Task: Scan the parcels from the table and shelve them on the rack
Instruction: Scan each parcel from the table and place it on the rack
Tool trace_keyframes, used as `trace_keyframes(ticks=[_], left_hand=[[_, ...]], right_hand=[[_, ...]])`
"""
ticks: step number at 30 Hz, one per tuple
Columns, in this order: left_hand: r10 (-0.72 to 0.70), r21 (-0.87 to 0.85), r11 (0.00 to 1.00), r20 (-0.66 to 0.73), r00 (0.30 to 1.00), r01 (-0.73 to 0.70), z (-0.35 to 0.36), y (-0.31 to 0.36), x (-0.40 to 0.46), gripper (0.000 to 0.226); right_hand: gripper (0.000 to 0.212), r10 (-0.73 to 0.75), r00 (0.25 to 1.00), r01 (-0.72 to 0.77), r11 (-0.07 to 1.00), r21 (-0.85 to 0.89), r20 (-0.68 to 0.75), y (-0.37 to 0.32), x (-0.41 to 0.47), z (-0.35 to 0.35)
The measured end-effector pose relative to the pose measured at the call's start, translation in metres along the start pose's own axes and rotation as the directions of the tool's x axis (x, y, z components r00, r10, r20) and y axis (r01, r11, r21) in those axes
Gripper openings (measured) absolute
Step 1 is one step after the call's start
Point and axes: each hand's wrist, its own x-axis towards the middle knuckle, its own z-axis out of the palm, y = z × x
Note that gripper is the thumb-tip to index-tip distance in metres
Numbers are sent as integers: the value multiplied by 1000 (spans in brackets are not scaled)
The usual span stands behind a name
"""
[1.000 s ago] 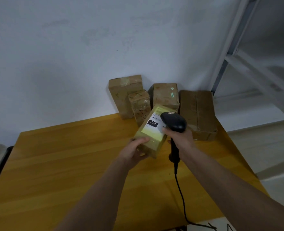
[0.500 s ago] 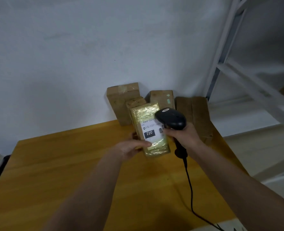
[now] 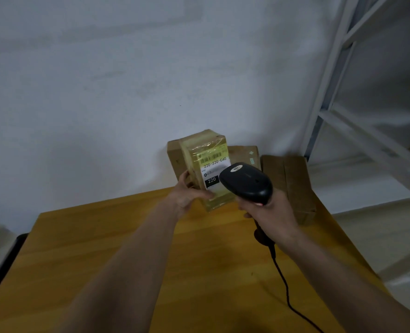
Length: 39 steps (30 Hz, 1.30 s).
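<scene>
Above table (image 3: 103, 260) | left hand (image 3: 187, 195) grips parcel (image 3: 208, 164) | right hand (image 3: 268, 212) grips scanner (image 3: 247, 181)

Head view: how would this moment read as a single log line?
step: scanning | left hand: holds taped parcel, label up | right hand: grips scanner | rack: right

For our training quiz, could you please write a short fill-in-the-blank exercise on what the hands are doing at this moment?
1. The left hand holds up the taped parcel, whose label shows the number ____ in a black box.
2. The right hand grips a black ____.
3. A black ____ trails from the handle across the table.
4. The white rack stands to the ____ of the table.

Missing words: 220; scanner; cable; right
</scene>
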Motion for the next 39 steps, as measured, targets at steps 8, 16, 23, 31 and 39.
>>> trace_keyframes(ticks=[8,16,23,31,39], left_hand=[[-17,-2,1000,-3,1000,17,-14,-4,3,131],[-51,-11,999,50,997,51,-13,-20,15,132],[-117,32,993,163,980,113,15,-41,-2,119],[-377,346,908,430,821,236,95,-67,-60,93],[-471,539,827,513,718,157,228,-111,-135,91]], right_hand=[[31,62,995,-60,998,31,-83,-5,-11,13],[30,156,973,-157,988,8,-173,-1,-24,21],[21,177,945,-145,980,134,-275,-4,-57,2],[16,232,872,-146,964,223,-432,7,-133,-64],[9,293,693,-124,949,291,-659,7,-264,-160]])
